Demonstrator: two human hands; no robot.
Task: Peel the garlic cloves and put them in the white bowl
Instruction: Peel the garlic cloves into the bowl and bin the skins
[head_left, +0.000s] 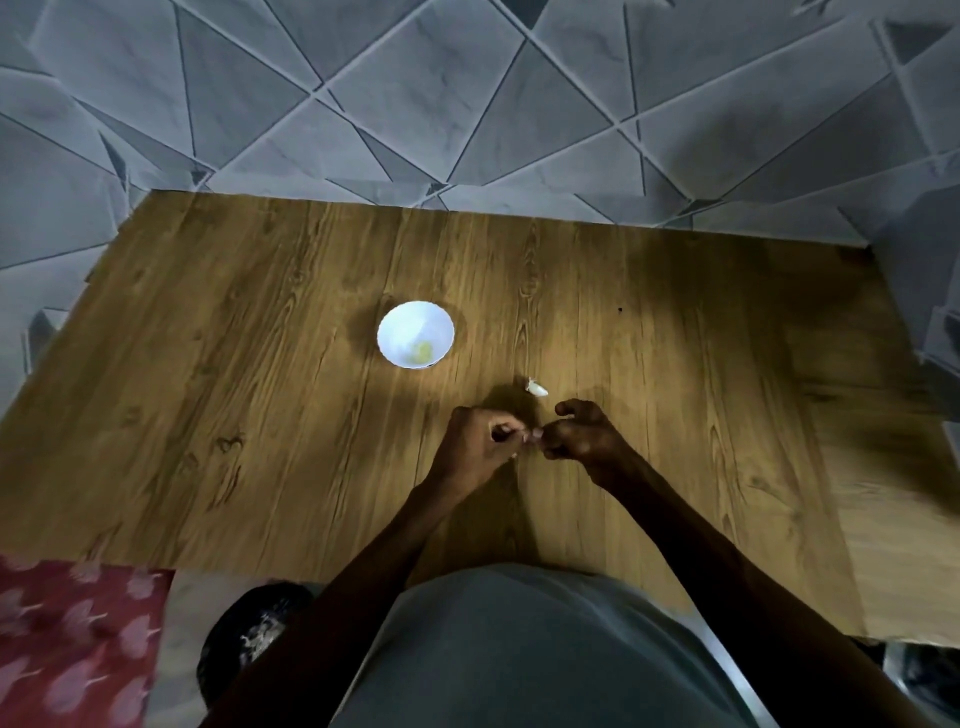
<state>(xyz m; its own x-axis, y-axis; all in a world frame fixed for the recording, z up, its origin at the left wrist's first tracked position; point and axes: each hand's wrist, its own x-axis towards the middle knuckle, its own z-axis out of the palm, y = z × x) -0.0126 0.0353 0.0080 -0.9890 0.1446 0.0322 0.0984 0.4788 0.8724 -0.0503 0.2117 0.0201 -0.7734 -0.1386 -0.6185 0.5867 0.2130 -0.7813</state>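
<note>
A small white bowl (415, 332) stands near the middle of the wooden table (260, 415); something pale yellow lies in its bottom. An unpeeled garlic clove (536, 387) lies on the table to the right of the bowl, just beyond my hands. My left hand (475, 447) and my right hand (584, 436) meet fingertip to fingertip above the table and pinch a small garlic clove (530, 435) between them. Most of that clove is hidden by my fingers.
A grey wall with a triangle pattern rises behind the table's far edge. A red patterned cloth (72, 644) and a dark round object (249, 634) lie below the near edge at the left. The table's right side is in shadow.
</note>
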